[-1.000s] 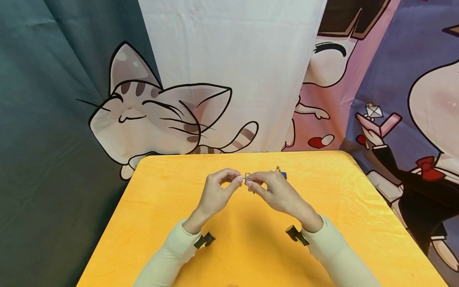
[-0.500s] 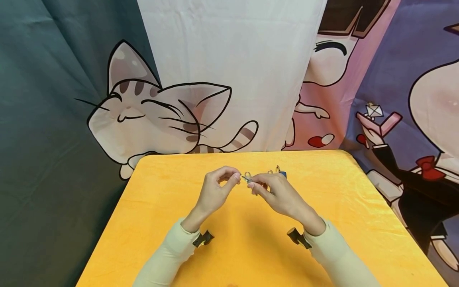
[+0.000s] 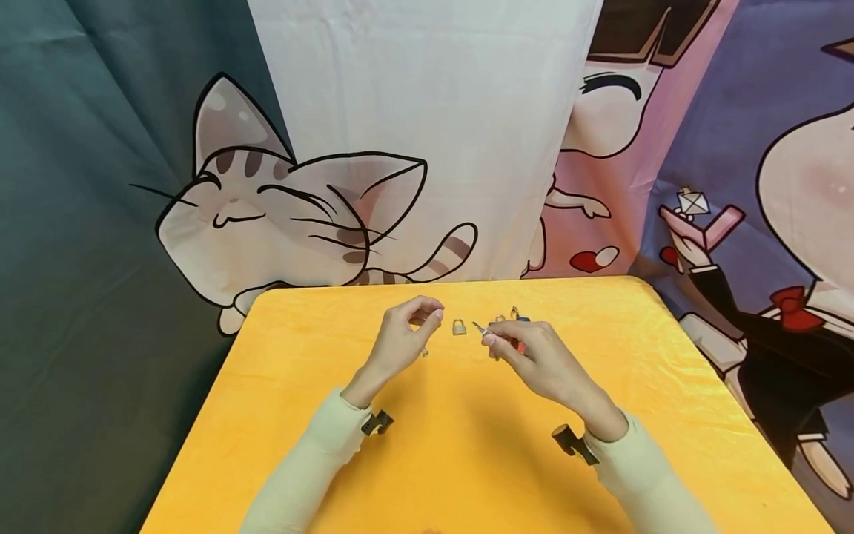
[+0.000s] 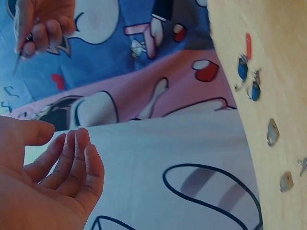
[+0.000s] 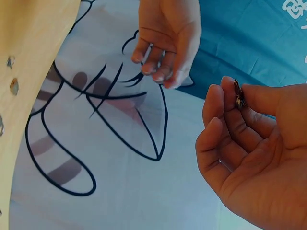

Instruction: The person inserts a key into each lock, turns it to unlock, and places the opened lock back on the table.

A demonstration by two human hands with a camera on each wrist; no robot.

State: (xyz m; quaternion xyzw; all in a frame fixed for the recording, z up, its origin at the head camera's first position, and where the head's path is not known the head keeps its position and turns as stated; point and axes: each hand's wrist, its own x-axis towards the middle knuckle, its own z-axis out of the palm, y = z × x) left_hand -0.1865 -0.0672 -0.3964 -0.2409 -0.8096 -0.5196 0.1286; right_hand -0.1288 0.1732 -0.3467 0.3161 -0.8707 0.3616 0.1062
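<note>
My right hand (image 3: 543,363) pinches a small metal key (image 3: 477,326) between thumb and fingertips above the table, its thin end pointing left. In the right wrist view the key (image 5: 239,93) is seen nearly edge-on. My left hand (image 3: 400,341) hovers to the left with its fingers loosely bent; the left wrist view shows nothing in it. On the table between the hands, a small brass padlock (image 3: 459,327) stands apart from both. A second padlock (image 4: 272,132) lies farther right, partly hidden by my right hand in the head view. Loose keys (image 4: 302,165) lie near my left hand.
Two small blue objects with metal parts (image 4: 255,91), perhaps padlocks, and a red strip (image 4: 248,45) lie toward the right on the yellow-covered table (image 3: 434,460). A printed cloth backdrop (image 3: 400,89) hangs right behind the table's far edge.
The hands have come apart. My right hand has moved right with the key, away from my left fingertips, and the brass padlock behind them is now fully seen.
</note>
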